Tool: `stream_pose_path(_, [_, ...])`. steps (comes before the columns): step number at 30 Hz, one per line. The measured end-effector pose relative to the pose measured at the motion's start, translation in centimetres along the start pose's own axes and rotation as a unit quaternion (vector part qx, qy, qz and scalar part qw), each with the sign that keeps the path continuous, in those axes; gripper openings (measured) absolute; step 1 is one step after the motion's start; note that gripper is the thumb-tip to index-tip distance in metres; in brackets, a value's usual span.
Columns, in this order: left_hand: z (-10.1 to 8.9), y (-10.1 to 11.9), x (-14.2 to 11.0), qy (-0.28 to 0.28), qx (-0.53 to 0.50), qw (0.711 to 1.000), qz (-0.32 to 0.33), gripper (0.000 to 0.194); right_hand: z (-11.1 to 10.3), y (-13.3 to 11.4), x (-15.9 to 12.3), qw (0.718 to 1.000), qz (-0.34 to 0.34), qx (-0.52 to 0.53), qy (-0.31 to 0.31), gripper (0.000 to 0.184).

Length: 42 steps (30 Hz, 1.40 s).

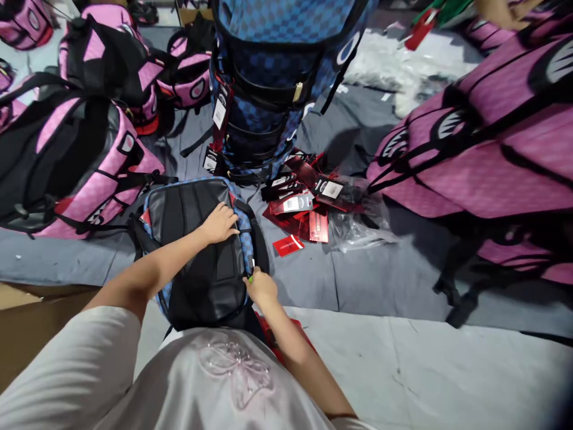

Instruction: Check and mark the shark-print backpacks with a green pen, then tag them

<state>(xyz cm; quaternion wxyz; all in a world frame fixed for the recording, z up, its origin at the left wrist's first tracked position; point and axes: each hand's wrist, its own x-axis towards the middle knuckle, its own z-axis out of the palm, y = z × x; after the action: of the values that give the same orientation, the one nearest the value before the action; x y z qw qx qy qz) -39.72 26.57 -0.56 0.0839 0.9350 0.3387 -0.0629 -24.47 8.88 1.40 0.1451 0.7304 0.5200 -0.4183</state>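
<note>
Black-backed backpack (197, 239) has the left hand (219, 224) spread on its panel and the right hand (262, 286) pinching its edge, tags (298, 203) beyond.

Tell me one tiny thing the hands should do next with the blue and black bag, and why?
Maybe ease the right hand gently along the blue side of the bag: its fingers pinch that edge, and the left hand rests on the black back panel, which should help steady it.
</note>
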Motion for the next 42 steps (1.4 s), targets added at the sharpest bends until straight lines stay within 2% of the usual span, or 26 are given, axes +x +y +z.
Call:
stream_pose_path(4, [0.2, -0.3, 1.6, -0.041, 0.024, 0.998, 0.034, 0.033, 0.7, 1.5, 0.0, 1.000, -0.004, 0.005, -0.010, 0.034])
stream_pose_path(6, [0.2, -1.0, 1.9, -0.059, 0.027, 0.997, 0.053, 0.037, 1.2, 2.2, 0.3, 1.000, -0.007, 0.010, -0.015, 0.032])
stream_pose_path(8, [-0.2, -2.8, 2.1, -0.073, 0.030, 0.995, 0.064, 0.043, 1.8, 2.8, 0.7, 1.000, -0.012, 0.017, -0.014, 0.029])
stream_pose_path(10, [-1.2, -5.5, 2.2, -0.074, 0.038, 0.995, 0.054, 0.047, 2.1, 3.2, 0.9, 0.999, -0.018, 0.024, -0.016, 0.028])
stream_pose_path(13, [-3.0, -9.9, 2.4, -0.027, 0.054, 0.998, -0.013, 0.048, 2.1, 3.5, 1.1, 0.999, -0.025, 0.028, -0.029, 0.028])
stream_pose_path(16, [-3.8, -11.6, 2.7, 0.003, 0.044, 0.998, -0.046, 0.051, 1.8, 3.7, 1.3, 0.998, -0.022, 0.026, -0.046, 0.027])
stream_pose_path(18, [-3.6, -10.9, 2.7, -0.001, 0.041, 0.999, -0.027, 0.058, 1.8, 4.0, 1.5, 0.998, -0.015, 0.027, -0.060, 0.026])
stream_pose_path(21, [-2.8, -8.2, 2.7, -0.022, 0.070, 0.996, 0.046, 0.061, 2.4, 4.7, 1.5, 0.997, 0.000, 0.044, -0.071, 0.023])
stream_pose_path(24, [-2.0, -5.9, 2.9, -0.057, 0.076, 0.990, 0.102, 0.055, 2.4, 6.2, 1.0, 0.982, 0.041, 0.157, -0.094, 0.018])
stream_pose_path(25, [-1.8, -5.3, 3.1, -0.064, 0.067, 0.990, 0.106, 0.051, 1.8, 6.7, 0.7, 0.964, 0.057, 0.237, -0.102, 0.020])
stream_pose_path(27, [-1.3, -4.6, 3.5, -0.071, 0.042, 0.991, 0.109, 0.044, -0.2, 7.5, 0.3, 0.899, 0.058, 0.422, -0.098, 0.035])
stream_pose_path(29, [-0.9, -4.1, 3.6, -0.073, 0.026, 0.991, 0.111, 0.040, -3.2, 7.4, 0.4, 0.824, 0.006, 0.564, -0.051, 0.057])
stream_pose_path(30, [-0.7, -3.8, 3.5, -0.072, 0.026, 0.991, 0.112, 0.039, -4.8, 6.9, 0.6, 0.799, -0.035, 0.600, -0.024, 0.065])
stream_pose_path(31, [-0.6, -3.6, 3.2, -0.069, 0.031, 0.991, 0.112, 0.038, -6.3, 6.2, 1.1, 0.786, -0.075, 0.613, -0.005, 0.074])
stream_pose_path(33, [-0.4, -3.3, 2.5, -0.052, 0.047, 0.991, 0.110, 0.035, -8.4, 4.3, 2.4, 0.790, -0.134, 0.598, 0.010, 0.088])
stream_pose_path(35, [-0.4, -2.9, 1.5, -0.029, 0.061, 0.992, 0.107, 0.029, -9.3, 2.3, 4.0, 0.793, -0.164, 0.586, 0.020, 0.095])
stream_pose_path(36, [-0.5, -2.7, 1.1, -0.020, 0.065, 0.992, 0.105, 0.025, -9.2, 1.4, 4.9, 0.785, -0.172, 0.594, 0.032, 0.094])
stream_pose_path(39, [-0.6, -2.1, 0.5, -0.018, 0.066, 0.993, 0.097, 0.023, -8.2, -0.2, 7.0, 0.746, -0.196, 0.631, 0.078, 0.074])
stream_pose_path(40, [-0.5, -1.9, 0.4, -0.022, 0.064, 0.993, 0.093, 0.023, -7.7, -0.4, 7.5, 0.745, -0.197, 0.631, 0.093, 0.066])
stream_pose_path(42, [-0.1, -1.4, 0.3, -0.018, 0.049, 0.995, 0.090, 0.024, -6.8, -0.2, 8.4, 0.761, -0.172, 0.611, 0.133, 0.055])
